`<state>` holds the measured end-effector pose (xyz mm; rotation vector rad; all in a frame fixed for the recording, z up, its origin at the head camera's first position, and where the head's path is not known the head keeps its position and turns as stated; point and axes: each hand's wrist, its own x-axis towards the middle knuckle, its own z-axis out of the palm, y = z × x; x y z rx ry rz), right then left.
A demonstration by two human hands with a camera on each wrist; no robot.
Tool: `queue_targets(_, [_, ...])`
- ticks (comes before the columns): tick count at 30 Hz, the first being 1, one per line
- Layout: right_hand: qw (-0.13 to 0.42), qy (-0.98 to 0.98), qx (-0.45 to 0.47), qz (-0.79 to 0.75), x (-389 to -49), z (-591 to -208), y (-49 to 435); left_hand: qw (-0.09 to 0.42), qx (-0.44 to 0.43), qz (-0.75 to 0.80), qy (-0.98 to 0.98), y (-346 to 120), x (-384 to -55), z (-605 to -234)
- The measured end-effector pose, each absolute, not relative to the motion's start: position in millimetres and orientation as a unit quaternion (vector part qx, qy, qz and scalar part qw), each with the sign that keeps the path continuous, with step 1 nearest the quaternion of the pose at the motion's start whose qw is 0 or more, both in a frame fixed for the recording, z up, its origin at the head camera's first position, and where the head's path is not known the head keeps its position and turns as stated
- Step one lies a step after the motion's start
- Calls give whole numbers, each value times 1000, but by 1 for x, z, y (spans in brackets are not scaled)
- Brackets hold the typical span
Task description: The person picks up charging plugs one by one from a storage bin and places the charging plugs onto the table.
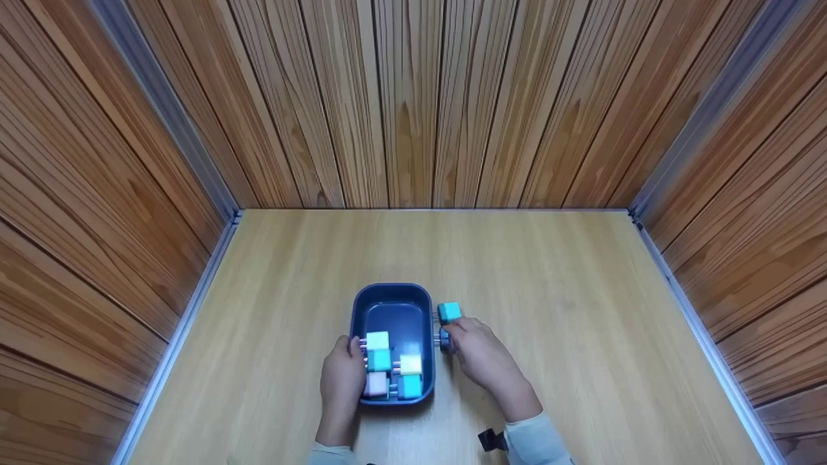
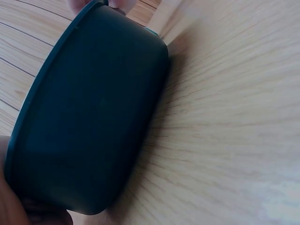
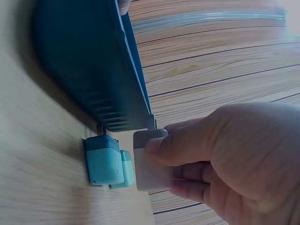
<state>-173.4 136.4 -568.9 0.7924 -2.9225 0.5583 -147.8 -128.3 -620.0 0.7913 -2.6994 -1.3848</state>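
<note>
My left hand grips the left rim of a dark blue plastic bin. Inside its near half lie several small coloured blocks with metal prongs, among them a white block, a pink block and a pale yellow block. Just outside the right wall, my right hand pinches a whitish block with a grey end band between thumb and fingers, its grey end close to the bin rim. Beside it, low against the wall, are a teal block with a dark end and another teal block, partly hidden.
The bin stands on a light wood table near its front. Wood-panelled walls rise at the back and both sides, with metal rails along the edges. A black strap end hangs by the right sleeve.
</note>
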Motion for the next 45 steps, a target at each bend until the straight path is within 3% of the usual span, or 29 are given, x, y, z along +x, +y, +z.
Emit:
queue_targets(20, [-9, -955, 253, 157, -171, -584, 129, 6, 253, -449, -857, -129, -148, -619])
queue_targets(30, [34, -940, 303, 150, -171, -594, 130, 20, 245, -437, -865, -128, -147, -622])
queue_targets(45, [33, -944, 291, 151, -170, -596, 129, 16, 248, -442, -862, -129, -147, -620])
